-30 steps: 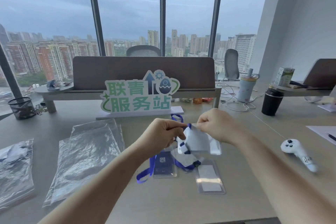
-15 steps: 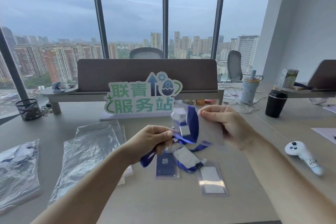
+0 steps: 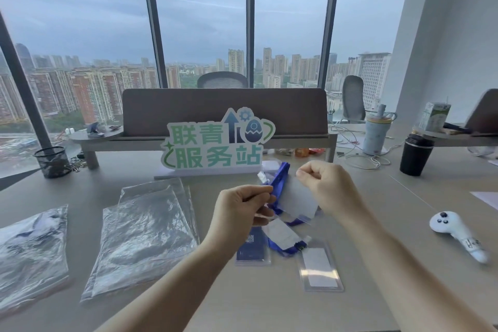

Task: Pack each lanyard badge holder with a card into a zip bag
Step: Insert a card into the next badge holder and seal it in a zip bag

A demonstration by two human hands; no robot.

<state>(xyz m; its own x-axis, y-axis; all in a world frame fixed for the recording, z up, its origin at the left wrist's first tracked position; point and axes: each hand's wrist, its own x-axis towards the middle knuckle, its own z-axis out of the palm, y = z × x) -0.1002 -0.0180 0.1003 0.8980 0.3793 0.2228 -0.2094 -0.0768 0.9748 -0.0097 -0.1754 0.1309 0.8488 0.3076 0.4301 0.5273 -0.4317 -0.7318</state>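
Note:
Above the desk, my left hand (image 3: 244, 210) and my right hand (image 3: 327, 187) hold a clear zip bag (image 3: 297, 198) between them, each pinching its top edge. A blue lanyard (image 3: 280, 176) and a badge holder with a white card sit partly inside it. Below on the desk lie a badge holder with a dark blue card (image 3: 252, 249), one with a white card (image 3: 320, 268), and a further white card holder (image 3: 280, 233) on blue strap. Empty zip bags (image 3: 145, 232) are stacked at the left.
A filled bag (image 3: 31, 248) lies at the far left. A green and white sign (image 3: 215, 144) stands behind my hands. A white controller (image 3: 458, 234) lies at right, a black cup (image 3: 415, 155) and a tumbler (image 3: 376, 133) farther back, a mesh pen cup (image 3: 52, 162) back left.
Both hands rose from near the desk with the bag and lanyard. The bag's mouth is now stretched wider between them, and the view tilted up slightly.

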